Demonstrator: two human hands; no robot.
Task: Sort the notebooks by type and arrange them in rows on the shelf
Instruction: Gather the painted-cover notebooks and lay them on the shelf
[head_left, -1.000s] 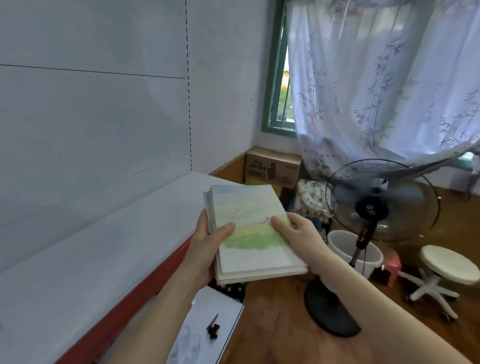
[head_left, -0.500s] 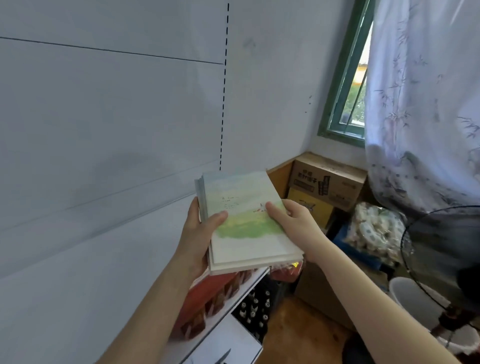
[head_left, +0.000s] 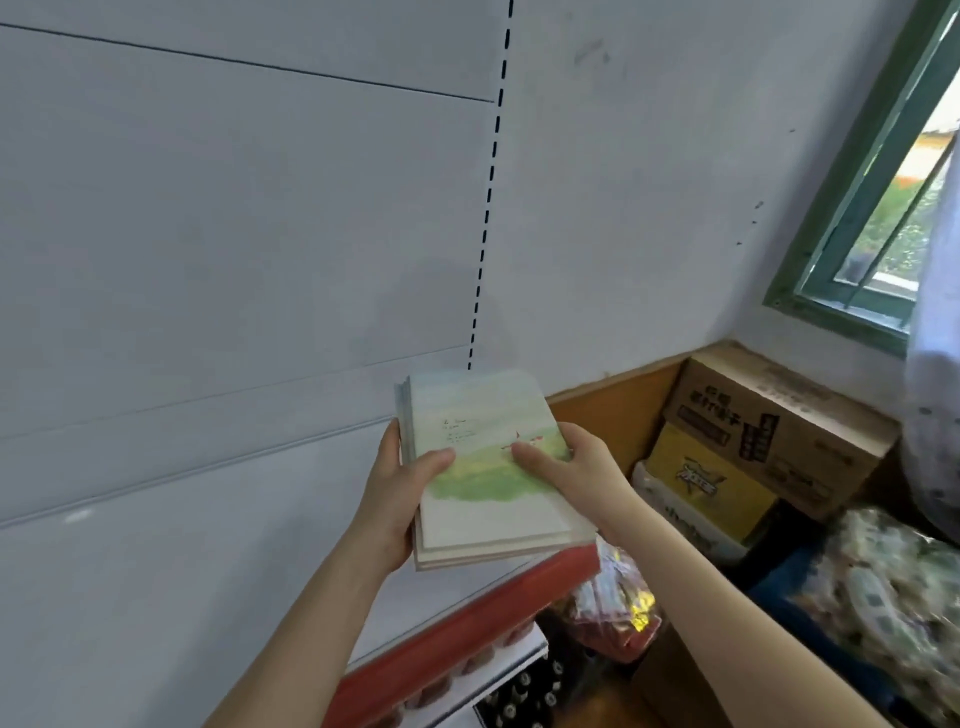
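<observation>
I hold a small stack of notebooks (head_left: 483, 499) flat in front of me; the top cover is a pale sky over a green meadow. My left hand (head_left: 392, 493) grips the stack's left edge, thumb on the cover. My right hand (head_left: 576, 467) grips the right edge, thumb pressing the cover. The stack hangs above the right end of a white shelf (head_left: 182, 597) with a red front edge (head_left: 467, 629). No other notebooks show on the shelf.
White shelf back panels (head_left: 234, 234) with a slotted upright (head_left: 491, 171) fill the left. Cardboard boxes (head_left: 769, 441) stand in the corner under a green-framed window (head_left: 852, 249). Wrapped packages (head_left: 893, 608) and a shiny snack bag (head_left: 618, 608) lie at lower right.
My view has swung left and up towards the shelf wall; the fan and stool have left the frame. The notebook stack stays gripped in both hands, now over the shelf's right end.
</observation>
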